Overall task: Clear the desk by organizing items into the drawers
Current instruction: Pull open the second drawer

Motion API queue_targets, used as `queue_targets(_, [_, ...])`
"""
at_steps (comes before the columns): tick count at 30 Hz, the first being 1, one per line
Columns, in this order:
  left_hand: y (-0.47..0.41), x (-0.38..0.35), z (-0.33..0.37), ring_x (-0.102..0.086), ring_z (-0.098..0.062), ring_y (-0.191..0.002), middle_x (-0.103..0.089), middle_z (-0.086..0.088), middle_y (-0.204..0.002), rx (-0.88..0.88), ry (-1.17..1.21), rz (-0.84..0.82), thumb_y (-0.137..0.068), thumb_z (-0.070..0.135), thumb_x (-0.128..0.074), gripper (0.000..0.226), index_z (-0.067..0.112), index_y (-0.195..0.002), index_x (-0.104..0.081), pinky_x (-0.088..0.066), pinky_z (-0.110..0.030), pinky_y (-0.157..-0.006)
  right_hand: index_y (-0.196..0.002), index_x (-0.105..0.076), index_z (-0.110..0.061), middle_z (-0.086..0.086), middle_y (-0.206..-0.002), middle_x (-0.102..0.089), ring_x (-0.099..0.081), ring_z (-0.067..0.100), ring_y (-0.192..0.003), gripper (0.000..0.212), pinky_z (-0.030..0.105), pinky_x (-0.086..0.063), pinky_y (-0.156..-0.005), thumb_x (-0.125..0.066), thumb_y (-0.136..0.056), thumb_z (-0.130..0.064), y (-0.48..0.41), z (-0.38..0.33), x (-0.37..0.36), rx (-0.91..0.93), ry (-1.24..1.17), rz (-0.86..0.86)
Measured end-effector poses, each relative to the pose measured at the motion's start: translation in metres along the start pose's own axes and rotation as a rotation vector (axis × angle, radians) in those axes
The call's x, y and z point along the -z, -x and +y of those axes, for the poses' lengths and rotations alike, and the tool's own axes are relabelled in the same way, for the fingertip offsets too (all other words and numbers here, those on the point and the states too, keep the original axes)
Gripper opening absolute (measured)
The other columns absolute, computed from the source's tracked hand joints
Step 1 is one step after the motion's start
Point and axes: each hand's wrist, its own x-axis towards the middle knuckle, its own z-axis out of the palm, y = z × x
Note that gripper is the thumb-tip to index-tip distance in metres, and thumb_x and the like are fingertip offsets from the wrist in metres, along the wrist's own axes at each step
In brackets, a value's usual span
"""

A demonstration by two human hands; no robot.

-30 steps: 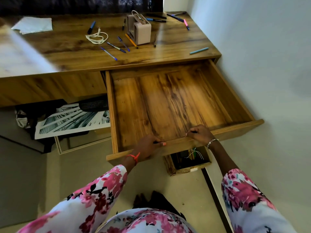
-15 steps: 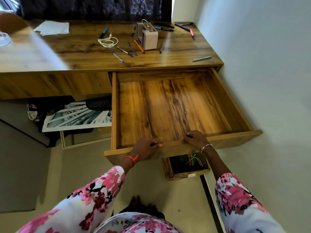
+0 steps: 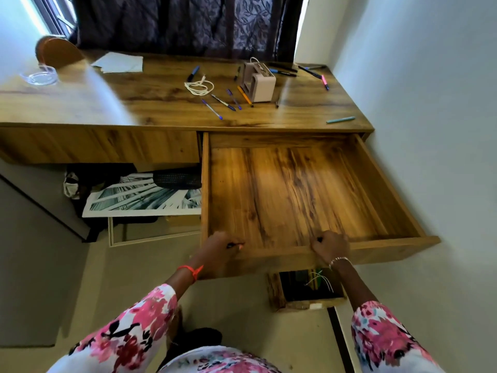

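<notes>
Drawer (image 3: 290,195), wooden, standing open under the bench (image 3: 121,103), centre right of frame, its grained floor showing. Of our hands, the left hand (image 3: 219,247) and right hand (image 3: 330,246) each curl their fingers over its front edge, gripping it. On the bench, upper centre: loose pens (image 3: 212,109), coiled white cable (image 3: 199,87), beige box (image 3: 259,82).

home study corner | wooden desk (image 3: 161,103) – curtain (image 3: 174,22) – pens (image 3: 212,109) – framed print (image 3: 145,196) on floor
</notes>
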Motion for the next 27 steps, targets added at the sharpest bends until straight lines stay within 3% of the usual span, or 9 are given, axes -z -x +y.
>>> queue_targets(3, [0.002, 0.028, -0.023, -0.056, -0.024, -0.114, -0.059, -0.012, -0.125, 0.028, 0.041, 0.074, -0.094, 0.014, -0.049, 0.027, 0.006, -0.118, -0.061, -0.044, -0.029, -0.098, -0.085, -0.072, -0.01, 0.01, -0.079, -0.071, -0.063, 0.026, -0.083, 0.026, 0.036, -0.026, -0.106, -0.053, -0.086, -0.029, -0.003, -0.004, -0.007, -0.038, 0.092, 0.103])
queue_targets(7, [0.001, 0.07, -0.057, -0.061, -0.024, -0.106, -0.064, -0.017, -0.118, -0.004, 0.111, 0.139, -0.093, 0.008, -0.05, 0.024, 0.0, -0.113, -0.062, -0.045, -0.021, -0.091, -0.099, -0.072, -0.011, 0.012, -0.097, -0.072, -0.063, 0.028, -0.098, 0.028, 0.033, -0.032, -0.098, -0.054, -0.086, -0.028, -0.007, -0.012, -0.006, -0.134, 0.151, 0.087])
queue_targets(12, [-0.007, 0.126, -0.111, -0.061, -0.013, -0.101, -0.066, -0.01, -0.115, -0.062, 0.079, 0.217, -0.092, 0.009, -0.051, 0.025, 0.007, -0.116, -0.061, -0.047, -0.019, -0.089, -0.111, -0.067, -0.012, 0.017, -0.114, -0.067, -0.058, 0.03, -0.111, 0.029, 0.034, -0.033, -0.1, -0.054, -0.087, -0.023, -0.012, -0.035, 0.003, -0.269, 0.055, 0.056])
queue_targets(15, [-0.01, 0.159, -0.14, -0.06, -0.016, -0.107, -0.063, -0.012, -0.12, -0.037, 0.084, 0.254, -0.093, 0.009, -0.049, 0.027, 0.005, -0.119, -0.059, -0.05, -0.028, -0.093, -0.109, -0.064, 0.005, 0.032, -0.112, -0.062, -0.056, 0.042, -0.108, 0.029, 0.042, -0.038, -0.096, -0.056, -0.089, -0.014, -0.018, -0.061, 0.012, -0.373, -0.171, 0.104])
queue_targets(17, [-0.011, 0.184, -0.157, -0.059, -0.016, -0.11, -0.062, -0.011, -0.122, -0.055, 0.1, 0.276, -0.093, 0.009, -0.049, 0.027, 0.006, -0.119, -0.059, -0.05, -0.027, -0.092, -0.105, -0.062, 0.015, 0.037, -0.109, -0.06, -0.054, 0.046, -0.106, 0.03, 0.046, -0.039, -0.094, -0.057, -0.089, -0.011, -0.026, -0.086, 0.015, -0.391, -0.264, 0.165])
queue_targets(19, [-0.015, 0.206, -0.174, -0.059, -0.016, -0.107, -0.062, -0.011, -0.119, -0.065, 0.116, 0.322, -0.092, 0.008, -0.051, 0.028, 0.005, -0.119, -0.059, -0.05, -0.024, -0.088, -0.1, -0.064, 0.015, 0.036, -0.105, -0.062, -0.055, 0.047, -0.104, 0.03, 0.046, -0.041, -0.09, -0.058, -0.089, -0.011, -0.037, -0.114, 0.016, -0.395, -0.297, 0.188])
queue_targets(23, [-0.028, 0.237, -0.197, -0.06, -0.012, -0.099, -0.065, -0.011, -0.116, -0.029, 0.175, 0.39, -0.091, 0.008, -0.055, 0.028, 0.004, -0.118, -0.06, -0.049, -0.015, -0.08, -0.097, -0.064, 0.012, 0.033, -0.1, -0.064, -0.057, 0.044, -0.098, 0.027, 0.035, -0.036, -0.075, -0.057, -0.089, -0.013, -0.062, -0.167, 0.021, -0.329, -0.347, 0.162])
queue_targets(27, [-0.054, 0.257, -0.212, -0.062, -0.015, -0.102, -0.066, -0.01, -0.116, -0.032, 0.141, 0.403, -0.09, 0.01, -0.057, 0.027, 0.005, -0.117, -0.062, -0.05, -0.022, -0.086, -0.099, -0.065, 0.008, 0.029, -0.1, -0.066, -0.058, 0.041, -0.096, 0.025, 0.031, -0.035, -0.072, -0.059, -0.087, -0.013, -0.094, -0.21, 0.031, -0.269, -0.373, 0.222])
